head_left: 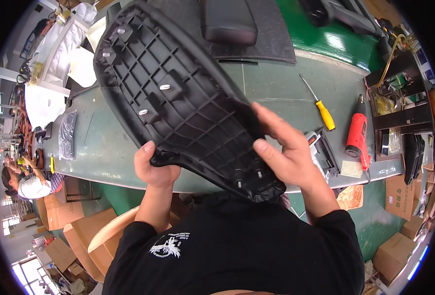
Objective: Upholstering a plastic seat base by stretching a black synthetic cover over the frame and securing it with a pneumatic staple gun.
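Note:
A long black vehicle seat (193,105) is tilted up over the near part of the table, its ribbed plastic underside showing. Several metal studs stand out from that underside, and black cover material wraps over its rim. My left hand (154,166) grips the seat's left edge at the narrowing, thumb on the rim. On the opposite edge, my right hand (288,150) is closed around the narrow part, with its thumb lying on the underside. What the covered side looks like is hidden from view.
A screwdriver with a yellow handle (325,115), a red heat gun (357,132) and a staple gun (320,150) lie to the right. Behind is a black padded cushion (228,22) on a dark mat. Cardboard boxes (394,255) stand on the floor. Another person (33,184) works far left.

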The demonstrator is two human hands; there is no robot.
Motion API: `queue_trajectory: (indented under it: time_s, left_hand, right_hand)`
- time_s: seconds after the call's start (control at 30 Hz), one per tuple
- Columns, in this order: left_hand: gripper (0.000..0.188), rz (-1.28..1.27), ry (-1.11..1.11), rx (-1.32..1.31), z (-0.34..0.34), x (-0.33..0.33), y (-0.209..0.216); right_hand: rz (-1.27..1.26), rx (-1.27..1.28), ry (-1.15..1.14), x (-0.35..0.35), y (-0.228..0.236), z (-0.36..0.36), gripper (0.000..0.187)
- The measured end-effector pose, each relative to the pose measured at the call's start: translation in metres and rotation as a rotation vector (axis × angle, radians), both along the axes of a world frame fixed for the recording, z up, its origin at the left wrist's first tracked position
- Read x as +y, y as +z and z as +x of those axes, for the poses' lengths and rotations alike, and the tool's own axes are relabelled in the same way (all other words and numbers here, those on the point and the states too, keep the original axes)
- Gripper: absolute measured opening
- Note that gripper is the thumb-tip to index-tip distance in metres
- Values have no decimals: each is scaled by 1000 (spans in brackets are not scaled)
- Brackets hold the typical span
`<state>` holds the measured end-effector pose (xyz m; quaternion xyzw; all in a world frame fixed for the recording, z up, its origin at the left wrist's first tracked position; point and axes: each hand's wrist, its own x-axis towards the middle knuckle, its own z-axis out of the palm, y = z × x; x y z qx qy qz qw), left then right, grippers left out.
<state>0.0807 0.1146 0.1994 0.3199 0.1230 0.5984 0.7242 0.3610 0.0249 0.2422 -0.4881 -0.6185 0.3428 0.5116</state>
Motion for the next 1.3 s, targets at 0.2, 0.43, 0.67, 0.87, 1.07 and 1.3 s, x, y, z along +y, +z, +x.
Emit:
queue_trajectory:
  time_s: [0.2, 0.43, 0.67, 0.87, 1.07, 1.3]
  left_hand:
    - [64, 14, 18, 170, 13, -24, 18]
    - [70, 5, -4, 238, 21, -48, 32]
    - [68, -86, 35, 347, 24, -35, 23]
    - [57, -139, -44, 127, 11, -15, -2]
    - [61, -305, 103, -39, -3, 4, -23]
    - [72, -200, -26, -158, -15, 14, -25]
  right_hand:
    - [183, -69, -100, 3, 5, 10, 44]
    - [204, 123, -160, -6, -13, 17, 44]
    - [105, 89, -207, -4, -25, 11, 50]
    - [66, 116, -43, -1, -23, 2, 54]
    - [13, 112, 115, -8, -15, 13, 51]
    - [-69, 232, 250, -31, -14, 20, 62]
